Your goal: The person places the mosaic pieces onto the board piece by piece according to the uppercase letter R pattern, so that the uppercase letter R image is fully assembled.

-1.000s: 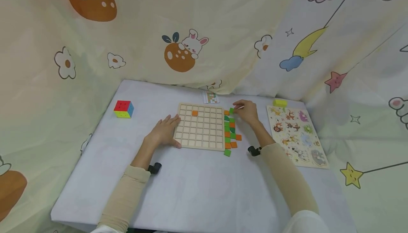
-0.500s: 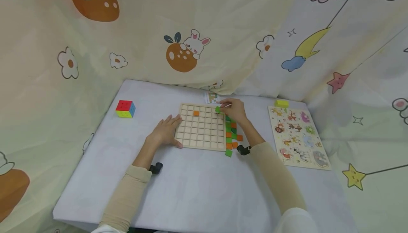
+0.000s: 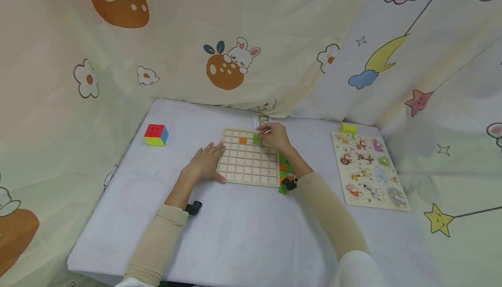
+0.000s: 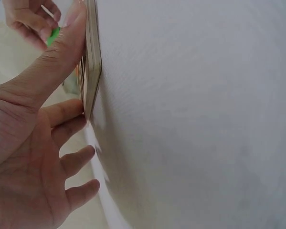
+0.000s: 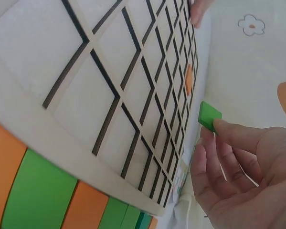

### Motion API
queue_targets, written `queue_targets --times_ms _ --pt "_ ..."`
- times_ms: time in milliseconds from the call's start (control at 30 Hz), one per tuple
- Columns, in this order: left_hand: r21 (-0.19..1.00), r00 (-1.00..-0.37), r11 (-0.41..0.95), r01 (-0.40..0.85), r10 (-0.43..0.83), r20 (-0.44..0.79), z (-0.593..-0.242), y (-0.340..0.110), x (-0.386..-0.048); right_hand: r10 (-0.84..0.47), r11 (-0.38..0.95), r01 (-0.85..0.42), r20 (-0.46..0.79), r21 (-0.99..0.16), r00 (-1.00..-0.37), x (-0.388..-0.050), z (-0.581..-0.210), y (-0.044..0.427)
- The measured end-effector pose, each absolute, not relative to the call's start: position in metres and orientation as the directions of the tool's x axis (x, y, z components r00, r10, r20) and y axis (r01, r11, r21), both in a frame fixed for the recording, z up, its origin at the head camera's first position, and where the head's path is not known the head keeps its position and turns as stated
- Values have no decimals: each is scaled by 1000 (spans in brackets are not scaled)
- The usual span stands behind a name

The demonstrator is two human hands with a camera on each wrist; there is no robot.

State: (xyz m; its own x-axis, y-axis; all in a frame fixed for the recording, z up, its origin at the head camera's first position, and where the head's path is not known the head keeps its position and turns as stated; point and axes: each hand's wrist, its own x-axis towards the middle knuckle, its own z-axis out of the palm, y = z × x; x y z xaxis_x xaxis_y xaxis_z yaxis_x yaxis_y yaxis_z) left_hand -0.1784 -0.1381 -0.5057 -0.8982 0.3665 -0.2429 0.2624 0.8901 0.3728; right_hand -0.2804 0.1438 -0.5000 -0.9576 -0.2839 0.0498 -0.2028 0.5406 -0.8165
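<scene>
A wooden grid board (image 3: 247, 165) lies on the table, with one orange square tile (image 3: 243, 140) set in a cell near its far side. My left hand (image 3: 205, 161) rests along the board's left edge, thumb near the front corner and fingers spread; the left wrist view shows the thumb (image 4: 61, 57) against the rim. Between thumb and fingers, my right hand (image 3: 275, 136) pinches a green square tile (image 5: 209, 115). It holds the tile above the far part of the board, right of the orange one. The forearm hides part of the loose tiles.
Several loose green and orange tiles (image 3: 283, 173) lie along the board's right edge. A printed card (image 3: 256, 119) is behind the board, partly covered by the right hand. A colour cube (image 3: 156, 134) stands left; an animal puzzle board (image 3: 368, 171) and yellow block (image 3: 348, 128) are right.
My right hand has carried the green tile leftward from the loose tiles beside the board to over the board's far rows. The left hand stays at the left edge.
</scene>
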Motion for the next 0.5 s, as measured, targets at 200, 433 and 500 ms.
queue_targets --times_ms 200,433,500 --pt "370 -898 890 269 370 -237 -507 -136 -178 -307 542 -196 24 -818 -951 -281 -507 135" --pt "360 -903 896 259 357 -238 -505 -135 -178 -336 619 -282 78 -733 -939 -289 -522 127" --pt "357 -903 897 259 356 -240 -504 -137 -177 -327 647 -283 78 -708 -942 -289 -524 123"
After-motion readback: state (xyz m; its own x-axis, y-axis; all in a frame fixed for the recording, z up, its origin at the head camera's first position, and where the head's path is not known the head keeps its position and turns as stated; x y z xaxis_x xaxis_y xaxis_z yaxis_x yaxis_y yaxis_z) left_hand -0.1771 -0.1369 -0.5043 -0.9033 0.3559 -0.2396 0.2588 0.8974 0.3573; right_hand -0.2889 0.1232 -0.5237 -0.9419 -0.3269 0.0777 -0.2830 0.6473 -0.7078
